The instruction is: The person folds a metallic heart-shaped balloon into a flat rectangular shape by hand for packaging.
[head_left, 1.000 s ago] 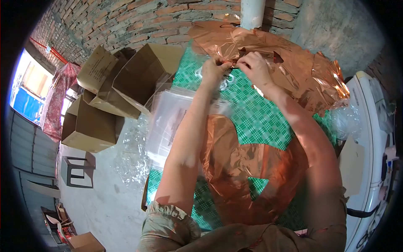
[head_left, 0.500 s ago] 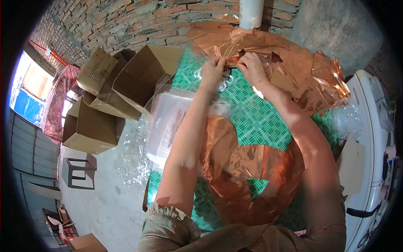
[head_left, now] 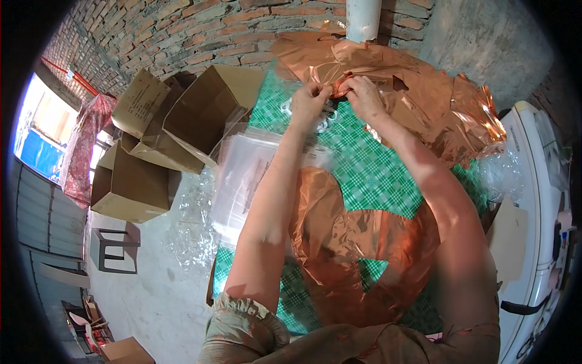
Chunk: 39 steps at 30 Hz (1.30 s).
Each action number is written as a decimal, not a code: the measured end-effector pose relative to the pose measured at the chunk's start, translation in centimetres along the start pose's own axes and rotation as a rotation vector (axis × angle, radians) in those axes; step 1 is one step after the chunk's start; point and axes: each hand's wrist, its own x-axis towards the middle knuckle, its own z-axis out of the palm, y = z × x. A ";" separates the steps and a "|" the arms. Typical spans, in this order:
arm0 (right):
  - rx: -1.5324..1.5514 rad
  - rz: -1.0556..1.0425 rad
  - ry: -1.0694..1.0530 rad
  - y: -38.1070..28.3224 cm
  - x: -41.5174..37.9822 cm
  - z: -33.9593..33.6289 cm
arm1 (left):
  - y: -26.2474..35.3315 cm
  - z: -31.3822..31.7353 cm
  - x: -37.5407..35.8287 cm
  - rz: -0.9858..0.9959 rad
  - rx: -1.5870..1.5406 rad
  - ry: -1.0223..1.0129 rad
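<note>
My left hand (head_left: 308,104) and my right hand (head_left: 365,99) are close together at the far side of the table, fingers closed in pinches on a crumpled edge of copper-coloured foil (head_left: 341,86). That edge belongs to, or lies against, a heap of copper-coloured foil (head_left: 436,97) spreading to the right. Small white looped pieces (head_left: 328,121) show just below my hands. Nearer my body lies a flat, uninflated copper foil balloon (head_left: 364,227) with a triangular opening, shaped like a figure 4. My left forearm passes over a stack of clear plastic bags (head_left: 239,182).
A green checked cloth (head_left: 370,164) covers the table. Open cardboard boxes (head_left: 197,112) stand at the left, above a small grey stool (head_left: 115,250). A white appliance (head_left: 526,242) is at the right. A white pipe (head_left: 362,21) and brick wall (head_left: 212,36) rise behind.
My hands have shifted slightly at the foil edge. The pinched foil is bunched up a little more, with a shiny orange-red fold showing between my fingers. The rest looks unchanged.
</note>
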 end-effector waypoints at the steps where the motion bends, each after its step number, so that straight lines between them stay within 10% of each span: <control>1: 0.001 -0.005 -0.002 0.1 0.0 0.0 | 0.2 -0.1 -0.1 0.008 0.027 -0.002; 25: -0.005 -0.016 0.194 -1.1 0.7 -1.1 | -0.8 0.4 -0.1 0.106 0.030 0.007; 39: -0.761 0.000 0.043 3.2 -4.1 -1.1 | 1.7 0.4 0.4 0.166 0.092 0.147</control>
